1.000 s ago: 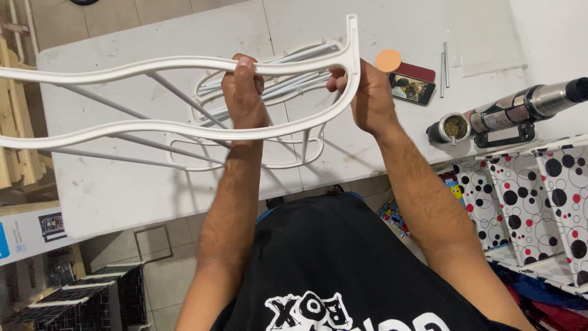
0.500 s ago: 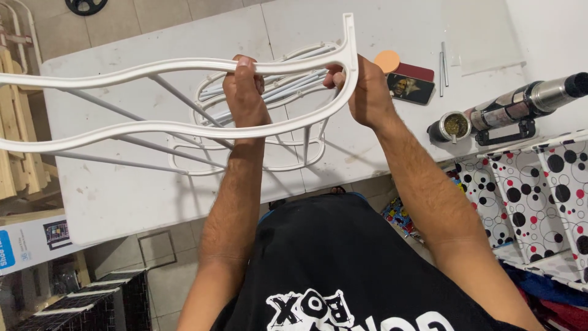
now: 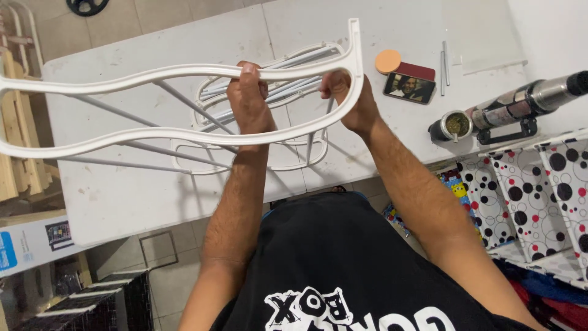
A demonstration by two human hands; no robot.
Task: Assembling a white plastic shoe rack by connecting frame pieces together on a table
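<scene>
Little differs from half a second ago: both hands keep the long white wavy plastic frame (image 3: 177, 104) raised above the white counter (image 3: 122, 190). Left hand (image 3: 250, 101) fingers wrap its upper rail; right hand (image 3: 349, 101) fingers grip its curved end. Round metal cup (image 3: 452, 125) holds green matter, beside the dark phone (image 3: 409, 87).
</scene>
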